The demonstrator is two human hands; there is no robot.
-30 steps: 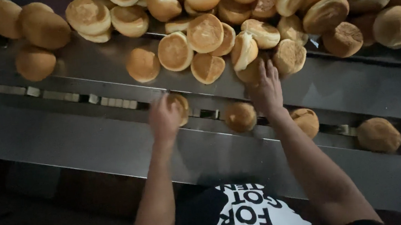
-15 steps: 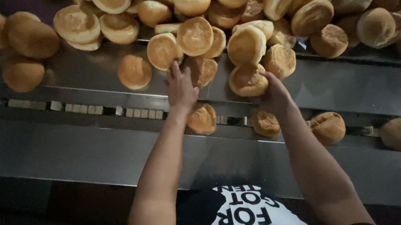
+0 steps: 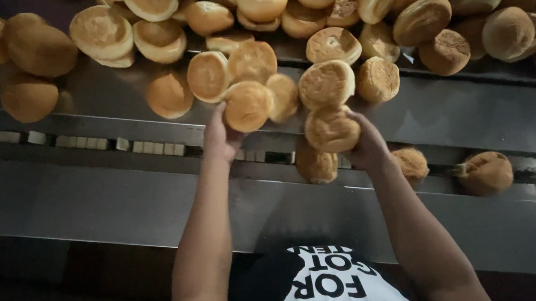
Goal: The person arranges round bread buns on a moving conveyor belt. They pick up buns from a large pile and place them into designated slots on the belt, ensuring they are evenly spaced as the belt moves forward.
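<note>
Both forearms are bare from the bottom edge of the view up to the wrists, with no sleeves, gloves, watch or bands showing on them. The left hand (image 3: 220, 135) and the right hand (image 3: 368, 143) are bare too, each grip without rings as far as the dim light lets one tell. Between the arms shows a black top (image 3: 326, 290), probably short-sleeved, bearing a large white patch with bold black lettering.

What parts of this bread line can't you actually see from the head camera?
- Left hand: fingertips hidden behind the bun it holds.
- Right hand: palm hidden by its bun.
- Bun pile: cut off by the top and right edges.
- Slot along the metal chute: too dark to see into.
</note>
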